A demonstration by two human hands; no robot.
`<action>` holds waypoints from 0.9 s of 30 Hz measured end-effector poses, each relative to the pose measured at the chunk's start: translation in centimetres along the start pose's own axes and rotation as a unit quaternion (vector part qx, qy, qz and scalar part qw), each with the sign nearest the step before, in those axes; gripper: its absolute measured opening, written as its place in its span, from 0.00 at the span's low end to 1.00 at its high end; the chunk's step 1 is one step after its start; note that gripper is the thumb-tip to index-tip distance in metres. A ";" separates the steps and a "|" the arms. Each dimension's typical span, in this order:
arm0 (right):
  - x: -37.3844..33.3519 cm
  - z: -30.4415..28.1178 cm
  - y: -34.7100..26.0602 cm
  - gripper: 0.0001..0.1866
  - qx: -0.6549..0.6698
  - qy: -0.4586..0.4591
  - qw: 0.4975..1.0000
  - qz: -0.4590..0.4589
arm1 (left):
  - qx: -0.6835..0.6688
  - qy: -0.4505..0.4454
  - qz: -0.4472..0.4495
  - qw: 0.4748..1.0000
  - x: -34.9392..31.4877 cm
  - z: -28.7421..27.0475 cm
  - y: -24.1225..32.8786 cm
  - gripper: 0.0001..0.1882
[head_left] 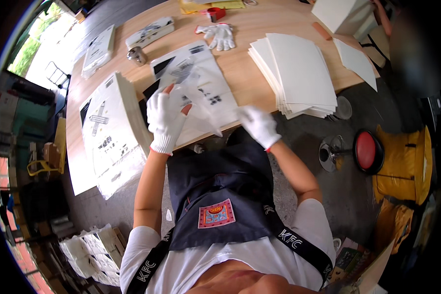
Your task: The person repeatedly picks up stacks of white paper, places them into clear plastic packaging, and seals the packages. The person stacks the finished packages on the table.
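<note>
My left hand (165,120), in a white knit glove with bare thumb and index tips, is at the near table edge. Its fingers are closed on a thin, crumpled clear plastic bag (200,105). Under the bag lies a white printed package (218,81) with black marks. To the right, my right hand (258,127), gloved too, is just off the table edge; motion smears its fingers, and whether they grip anything is unclear. A tall stack of printed white packages in clear plastic (110,130) stands left of my left hand.
A fanned stack of blank white boards (299,73) overhangs the table edge at right. Further back lie a spare white glove (219,36), a red tape roll (214,13), a metal tin (136,56) and wrapped packages (149,32). A red round stool (368,151) stands at right.
</note>
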State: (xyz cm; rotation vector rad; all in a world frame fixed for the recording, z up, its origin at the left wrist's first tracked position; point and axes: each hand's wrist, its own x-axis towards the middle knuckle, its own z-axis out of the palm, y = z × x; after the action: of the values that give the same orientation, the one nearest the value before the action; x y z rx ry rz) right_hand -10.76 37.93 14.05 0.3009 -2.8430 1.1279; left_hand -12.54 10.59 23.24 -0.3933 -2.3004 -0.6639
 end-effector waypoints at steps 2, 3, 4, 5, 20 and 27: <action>-1.2 -4.1 3.7 0.15 -0.185 0.150 0.971 0.019 | -0.015 0.047 0.008 0.999 -0.3 -0.3 2.3 0.31; -1.1 -5.8 5.5 0.15 -0.304 0.203 0.931 0.018 | -0.077 0.045 0.042 0.995 -0.7 -0.1 3.5 0.30; -0.9 -6.7 7.7 0.16 -0.354 0.183 0.916 0.048 | -0.138 0.045 0.076 0.986 -0.9 0.4 4.9 0.28; -0.5 -7.0 9.7 0.17 -0.400 0.163 0.899 0.075 | -0.195 0.047 0.110 0.973 -0.9 0.7 6.2 0.26; -7.8 -7.1 -2.1 0.14 -0.189 -0.079 0.975 -0.090 | -0.607 -0.321 -0.571 0.449 -6.8 17.0 9.6 0.19; -9.1 -7.0 13.2 0.16 0.477 0.181 0.843 0.170 | -0.338 -0.491 -0.279 0.753 -4.5 10.6 5.5 0.17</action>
State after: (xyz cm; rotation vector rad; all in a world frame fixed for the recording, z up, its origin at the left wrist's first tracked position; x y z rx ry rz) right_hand -4.65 53.54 9.03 -0.3718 -1.8314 2.3050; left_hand -12.58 20.67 15.41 -0.4331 -3.1173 -2.0234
